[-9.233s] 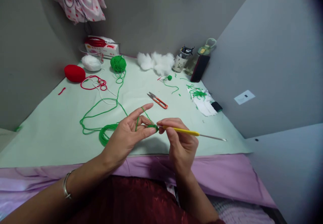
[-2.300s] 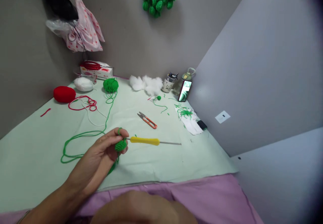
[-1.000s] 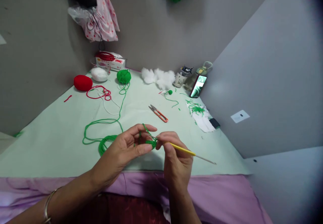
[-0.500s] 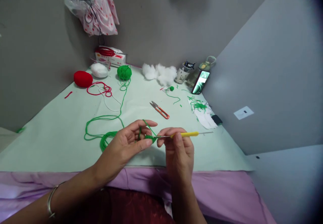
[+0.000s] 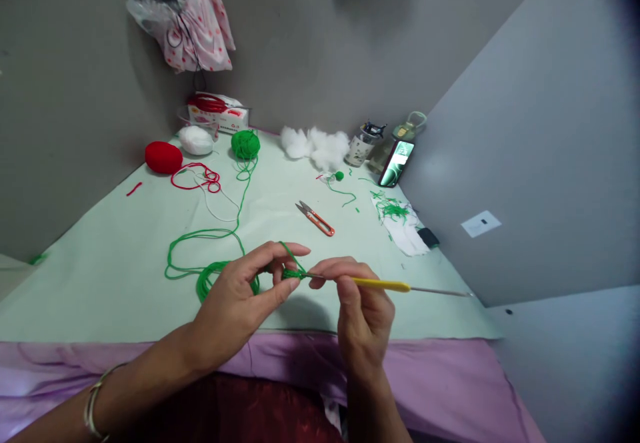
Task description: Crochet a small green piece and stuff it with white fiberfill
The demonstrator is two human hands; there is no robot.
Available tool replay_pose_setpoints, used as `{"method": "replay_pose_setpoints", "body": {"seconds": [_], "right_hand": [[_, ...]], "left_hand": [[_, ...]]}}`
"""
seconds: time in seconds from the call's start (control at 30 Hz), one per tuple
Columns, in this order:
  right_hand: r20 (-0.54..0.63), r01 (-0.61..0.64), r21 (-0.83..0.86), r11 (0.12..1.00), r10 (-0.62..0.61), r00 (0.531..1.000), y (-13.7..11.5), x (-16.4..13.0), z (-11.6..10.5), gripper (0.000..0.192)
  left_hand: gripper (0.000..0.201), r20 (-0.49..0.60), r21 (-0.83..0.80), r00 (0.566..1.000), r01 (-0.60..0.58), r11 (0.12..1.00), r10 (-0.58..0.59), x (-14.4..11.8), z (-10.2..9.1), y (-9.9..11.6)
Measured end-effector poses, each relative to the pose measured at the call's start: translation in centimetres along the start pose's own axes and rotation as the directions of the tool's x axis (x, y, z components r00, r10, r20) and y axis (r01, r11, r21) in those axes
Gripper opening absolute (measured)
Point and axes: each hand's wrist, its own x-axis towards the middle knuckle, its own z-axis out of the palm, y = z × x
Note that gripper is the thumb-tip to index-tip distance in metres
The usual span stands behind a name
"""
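Green crochet piece [image 5: 291, 274], above counter [image 5: 125, 276], was pinched in the half-curled left hand [image 5: 240, 296], yellow hook [image 5: 383, 284] gripped by the closed right hand [image 5: 367, 310]; stitching seemed under way, calling for taut yarn [image 5: 293, 256].

Cool, diffuse light; soft shadow on pale-green tablecloth [image 5: 120, 263]; smartphone screen [image 5: 397, 162] glowing; crochet piece [image 5: 291, 274] indistinct; upper-right corner blackened.

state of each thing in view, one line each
Left hand: pinching green crochet piece
Right hand: gripping yellow hook
Green yarn ball: partly unwound
Red yarn ball: partly unwound
Snips: blades apart
Phone: propped up, screen lit
Cup: upright, holding items
Bottle: upright, capped
Stuffing: loose clumps
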Motion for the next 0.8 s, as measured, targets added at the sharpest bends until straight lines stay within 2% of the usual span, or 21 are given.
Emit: {"method": "replay_pose_setpoints", "body": {"seconds": [0.1, 0.2, 0.27, 0.37, 0.53, 0.6, 0.67, 0.73, 0.8], "right_hand": [[0.016, 0.015, -0.018, 1.0, -0.015, 1.0, 0.0, 0.1, -0.1, 0.025], [0.035, 0.034, -0.038, 0.999, -0.033, 0.999, 0.2, 0.1, -0.1, 0.027], [0.062, 0.08, -0.059, 0.995, -0.076, 0.995, 0.2, 0.1, -0.1, 0.026], [0.116, 0.163, -0.089, 0.983, -0.152, 0.982, 0.0, 0.3, -0.1, 0.025], [0.167, 0.109, -0.049, 0.993, -0.1, 0.981, -0.3, 1.1, 0.0, 0.024], [0.172, 0.175, -0.108, 0.979, -0.155, 0.973, -0.1, 1.2, 0.3, 0.024], [0.186, 0.341, -0.248, 0.907, -0.301, 0.935, 0.2, 1.1, 0.8, 0.023], [0.213, 0.503, -0.411, 0.761, -0.456, 0.864, 0.8, 0.7, 1.4, 0.025], [0.222, 0.573, -0.54, 0.617, -0.552, 0.804, 1.3, 0.3, 1.9, 0.031]], "left_hand": [[0.02, -0.035, 0.099, 0.994, -0.095, 0.99, 0.099, 0.1, 0.0, -0.6], [0.024, -0.003, 0.165, 0.978, -0.206, 0.965, 0.209, 0.3, -0.1, -1.5], [0.025, 0.004, 0.177, 0.976, -0.214, 0.961, 0.217, 0.4, -0.1, -1.9], [0.025, -0.023, 0.157, 0.985, -0.167, 0.973, 0.173, 0.1, -0.3, -2.0], [0.027, -0.03, 0.092, 1.0, 0.001, 0.996, 0.002, 0.0, -0.9, -1.9], [0.035, -0.02, 0.014, 0.997, 0.076, 0.997, -0.075, 0.3, -1.1, -1.8], [0.044, 0.004, -0.113, 0.989, 0.15, 0.982, -0.15, 0.7, -1.2, -1.8], [0.052, 0.047, -0.247, 0.978, 0.207, 0.947, -0.202, 0.9, -1.0, -1.6], [0.058, 0.09, -0.345, 0.972, 0.236, 0.909, -0.218, 0.8, -0.6, -1.4]]}}
